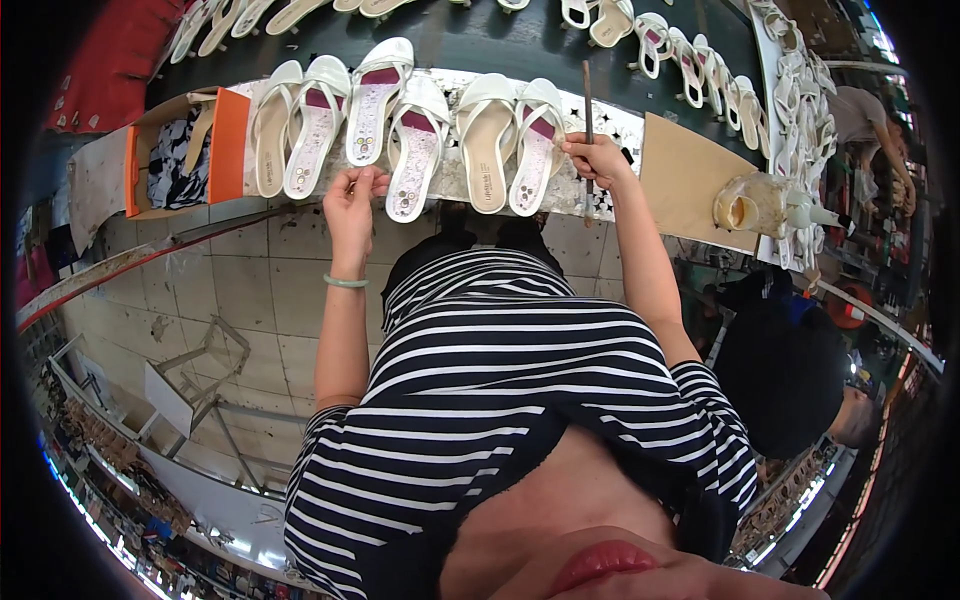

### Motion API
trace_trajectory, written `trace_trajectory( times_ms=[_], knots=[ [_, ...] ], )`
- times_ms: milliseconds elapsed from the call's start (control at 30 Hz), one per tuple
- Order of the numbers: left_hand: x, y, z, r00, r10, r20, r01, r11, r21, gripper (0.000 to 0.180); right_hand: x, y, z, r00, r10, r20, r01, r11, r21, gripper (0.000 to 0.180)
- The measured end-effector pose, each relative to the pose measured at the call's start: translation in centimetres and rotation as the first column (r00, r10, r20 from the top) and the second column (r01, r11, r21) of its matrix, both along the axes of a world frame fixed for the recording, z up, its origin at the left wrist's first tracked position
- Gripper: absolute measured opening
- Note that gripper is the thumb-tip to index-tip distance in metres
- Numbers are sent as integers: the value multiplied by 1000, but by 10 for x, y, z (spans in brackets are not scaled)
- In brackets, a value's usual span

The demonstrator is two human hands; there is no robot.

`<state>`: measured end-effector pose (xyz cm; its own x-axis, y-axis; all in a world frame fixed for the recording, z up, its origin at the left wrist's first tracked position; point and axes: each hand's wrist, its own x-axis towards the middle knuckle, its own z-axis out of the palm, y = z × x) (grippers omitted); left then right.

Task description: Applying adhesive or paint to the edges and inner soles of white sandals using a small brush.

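Several white open-toe sandals (415,145) with purple insoles lie in a row along the near edge of a worktable (455,185). My left hand (352,195) rests at the table edge, its fingertips on the heel end of one sandal (365,120). My right hand (595,160) grips a thin brown brush handle (588,105) that stands upright beside the rightmost sandal (535,145). A green bangle sits on my left wrist.
An orange box (180,155) with black-and-white contents stands at the table's left end. A tan board (690,180) and a glue-smeared jar (750,203) lie to the right. More sandals (690,60) line a dark belt behind. Another person (870,120) works at far right.
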<state>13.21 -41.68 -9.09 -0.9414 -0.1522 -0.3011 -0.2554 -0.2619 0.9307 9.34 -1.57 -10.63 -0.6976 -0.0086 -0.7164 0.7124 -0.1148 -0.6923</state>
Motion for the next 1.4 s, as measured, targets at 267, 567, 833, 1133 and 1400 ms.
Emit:
trace_trajectory(
  times_ms=[267,567,833,1133,1400],
  knots=[
    [-3,-19,-18,996,-16,90,34,980,-197,23,-1,33,12,989,118,-88,-64,882,467,18],
    [2,-4,-46,955,-238,177,251,966,-56,40,5,-16,67,957,220,-188,-85,833,546,21],
    [-14,16,-56,924,-281,259,243,955,169,14,-32,-89,22,899,439,-1,-378,776,504,24],
    [-3,1,-55,926,-308,218,283,949,138,35,-41,-50,2,964,266,-23,-205,793,574,13],
    [-7,22,14,932,-353,87,339,761,-553,37,13,28,48,996,39,-78,7,853,522,20]
  ],
)
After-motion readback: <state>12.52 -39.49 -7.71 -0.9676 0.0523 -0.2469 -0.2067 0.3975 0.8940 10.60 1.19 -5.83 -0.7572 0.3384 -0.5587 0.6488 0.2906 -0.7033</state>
